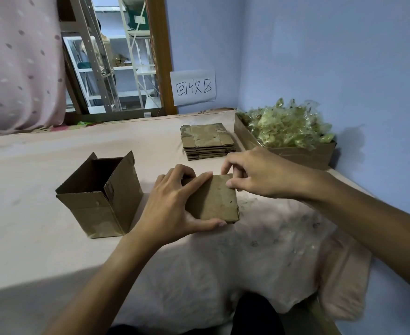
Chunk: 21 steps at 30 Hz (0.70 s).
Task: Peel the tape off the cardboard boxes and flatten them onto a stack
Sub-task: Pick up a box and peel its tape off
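A small closed cardboard box sits on the pink-covered table in the middle of the view. My left hand grips its left side, thumb along the near edge and fingers over the top. My right hand pinches at the box's far right corner; whether tape is between the fingers I cannot tell. A second cardboard box stands open-topped to the left, with tape on its front. A stack of flattened boxes lies behind, toward the wall.
A cardboard tray heaped with crumpled clear tape stands at the right against the blue wall. A paper sign hangs on the wall behind the stack. A pink curtain hangs at the far left.
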Each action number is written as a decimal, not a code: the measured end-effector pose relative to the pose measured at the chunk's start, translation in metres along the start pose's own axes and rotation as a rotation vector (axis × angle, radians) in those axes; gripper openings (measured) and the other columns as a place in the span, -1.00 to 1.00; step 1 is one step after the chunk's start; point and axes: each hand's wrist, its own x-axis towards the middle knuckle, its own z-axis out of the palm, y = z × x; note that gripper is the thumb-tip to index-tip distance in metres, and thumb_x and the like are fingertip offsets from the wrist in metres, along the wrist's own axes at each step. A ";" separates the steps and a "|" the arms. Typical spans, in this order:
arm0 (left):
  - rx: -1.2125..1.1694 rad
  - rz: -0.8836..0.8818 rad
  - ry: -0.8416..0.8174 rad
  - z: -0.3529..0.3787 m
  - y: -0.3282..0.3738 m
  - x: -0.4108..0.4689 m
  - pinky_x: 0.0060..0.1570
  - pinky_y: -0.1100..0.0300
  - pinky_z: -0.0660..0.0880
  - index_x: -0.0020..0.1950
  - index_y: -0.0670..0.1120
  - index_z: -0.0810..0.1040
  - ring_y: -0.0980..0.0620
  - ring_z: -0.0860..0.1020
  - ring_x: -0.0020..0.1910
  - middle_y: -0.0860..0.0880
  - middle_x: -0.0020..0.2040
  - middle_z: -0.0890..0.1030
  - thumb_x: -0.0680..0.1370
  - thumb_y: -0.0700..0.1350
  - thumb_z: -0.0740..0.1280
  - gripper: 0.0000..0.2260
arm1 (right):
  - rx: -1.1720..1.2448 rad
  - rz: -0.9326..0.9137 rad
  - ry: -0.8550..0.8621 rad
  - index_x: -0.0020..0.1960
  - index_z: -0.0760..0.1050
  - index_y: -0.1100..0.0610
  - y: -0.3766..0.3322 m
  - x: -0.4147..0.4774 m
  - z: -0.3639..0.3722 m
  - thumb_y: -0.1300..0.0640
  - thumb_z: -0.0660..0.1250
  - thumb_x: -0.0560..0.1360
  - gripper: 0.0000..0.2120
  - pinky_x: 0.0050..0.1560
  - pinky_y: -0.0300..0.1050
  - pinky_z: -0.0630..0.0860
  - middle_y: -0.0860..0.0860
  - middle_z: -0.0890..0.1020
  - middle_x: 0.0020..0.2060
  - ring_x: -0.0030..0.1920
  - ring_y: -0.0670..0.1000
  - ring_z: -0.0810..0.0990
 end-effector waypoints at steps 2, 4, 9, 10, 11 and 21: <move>-0.002 -0.003 -0.003 -0.001 0.002 0.000 0.14 0.17 0.25 0.51 0.06 0.49 0.05 0.42 0.15 -0.02 0.22 0.44 0.33 0.58 0.31 -0.10 | 0.051 0.003 -0.014 0.14 0.60 0.10 0.004 -0.003 0.000 0.18 0.45 0.57 -0.84 -0.20 -0.36 0.36 -0.12 0.65 -0.31 -0.26 -0.28 0.57; -0.001 0.001 -0.005 -0.001 0.004 0.002 0.12 0.20 0.21 0.50 0.06 0.50 0.06 0.41 0.14 -0.02 0.21 0.45 0.33 0.58 0.31 -0.11 | 0.050 -0.003 -0.020 0.14 0.59 0.10 0.006 -0.006 -0.002 0.20 0.42 0.58 -0.85 -0.19 -0.35 0.36 -0.11 0.66 -0.29 -0.25 -0.26 0.58; 0.001 -0.011 -0.017 -0.001 0.007 0.006 0.10 0.17 0.23 0.49 0.06 0.50 0.05 0.43 0.13 -0.01 0.20 0.45 0.31 0.59 0.31 -0.10 | -0.152 -0.059 0.009 0.15 0.62 0.05 0.003 -0.007 -0.008 0.15 0.38 0.59 -0.84 -0.06 -0.26 0.35 -0.15 0.67 -0.25 -0.26 -0.25 0.51; -0.002 -0.014 -0.020 -0.001 0.007 0.006 0.10 0.16 0.24 0.49 0.06 0.50 0.04 0.43 0.12 -0.01 0.20 0.45 0.31 0.59 0.31 -0.10 | -0.201 -0.074 0.016 0.16 0.63 0.04 0.001 -0.007 -0.009 0.13 0.36 0.59 -0.83 0.00 -0.18 0.40 -0.14 0.68 -0.22 -0.23 -0.19 0.52; -0.004 -0.016 -0.018 0.000 0.007 0.006 0.10 0.16 0.25 0.49 0.06 0.50 0.04 0.43 0.12 -0.01 0.20 0.45 0.31 0.59 0.31 -0.10 | -0.249 -0.094 0.029 0.17 0.64 0.03 -0.001 -0.007 -0.010 0.11 0.35 0.59 -0.82 0.03 -0.14 0.41 -0.12 0.69 -0.18 -0.16 -0.12 0.56; -0.007 -0.036 -0.014 0.000 0.008 0.008 0.13 0.14 0.29 0.49 0.06 0.50 0.03 0.43 0.13 -0.01 0.20 0.45 0.31 0.60 0.28 -0.10 | -0.469 -0.231 0.222 0.03 0.58 0.14 0.010 -0.015 0.012 0.06 0.14 0.60 -0.74 -0.23 0.02 0.50 0.04 0.70 -0.15 -0.23 0.15 0.64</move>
